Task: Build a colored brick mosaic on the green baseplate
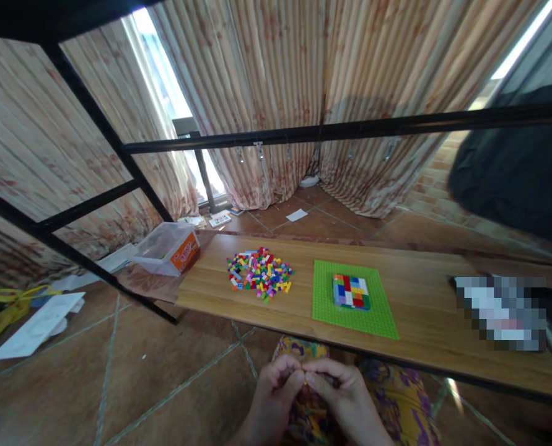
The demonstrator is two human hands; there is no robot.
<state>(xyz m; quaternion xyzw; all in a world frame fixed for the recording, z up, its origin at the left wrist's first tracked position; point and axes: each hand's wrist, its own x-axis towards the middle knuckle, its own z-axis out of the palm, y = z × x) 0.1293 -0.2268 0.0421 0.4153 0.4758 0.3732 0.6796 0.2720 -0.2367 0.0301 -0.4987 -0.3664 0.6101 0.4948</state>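
My left hand (276, 390) and my right hand (343, 391) meet fingertip to fingertip above my lap, in front of the table's near edge. Both are closed in a pinch; a tiny yellowish bit shows between the fingertips, too small to name. Beyond them on the table lies a green baseplate (322, 306). A low, roughly square block of multicoloured toy bricks (351, 291) stands on it. To its left spreads a pile of loose toy bricks (261, 272) in many colours.
The wooden table (424, 279) runs across the view. At its left end is a clear plastic box (162, 248) with an orange label. A blurred-out object (503, 313) lies at the right. Black metal bars (257, 137) frame the space; striped curtains (276, 74) hang behind.
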